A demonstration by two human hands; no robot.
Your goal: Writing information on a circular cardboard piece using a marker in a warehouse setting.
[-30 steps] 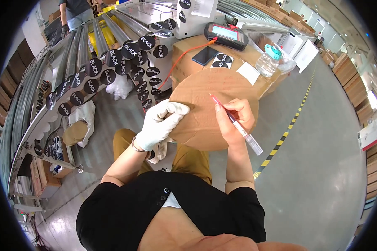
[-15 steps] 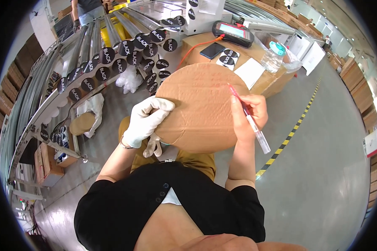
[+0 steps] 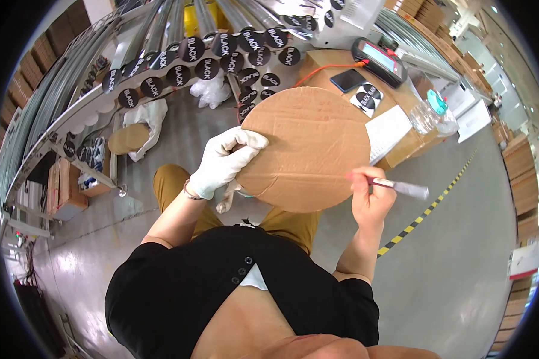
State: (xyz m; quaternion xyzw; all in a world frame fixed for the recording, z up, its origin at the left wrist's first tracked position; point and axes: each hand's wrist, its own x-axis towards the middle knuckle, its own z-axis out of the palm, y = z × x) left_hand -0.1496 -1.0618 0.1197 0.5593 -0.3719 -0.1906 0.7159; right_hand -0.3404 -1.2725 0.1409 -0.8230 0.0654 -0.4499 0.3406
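Observation:
A round sheet of brown cardboard (image 3: 308, 149) is held up in front of my lap, its creased face toward me. My left hand (image 3: 226, 160), in a white glove, pinches the disc's left edge between thumb and fingers. A pen (image 3: 406, 189) with a red tip and clear barrel is gripped in my bare right hand (image 3: 371, 200), beside the disc's lower right edge. The tip is near that edge; whether it touches I cannot tell. Partly hidden below the disc hangs another white glove (image 3: 227, 198).
Ahead right, a cardboard box (image 3: 401, 157) carries a phone (image 3: 347, 79), a handheld device with a screen (image 3: 379, 62), round black stickers (image 3: 366, 99), white paper (image 3: 389, 133) and a clear bottle (image 3: 425, 115). A roller conveyor (image 3: 150, 36) with black round stickers runs ahead left. Striped tape (image 3: 428, 212) marks the floor.
My right hand and pen have moved from the disc's upper right down to its lower right edge. Red marks seen on the cardboard before hardly show. The view has shifted, and the disc sits further right.

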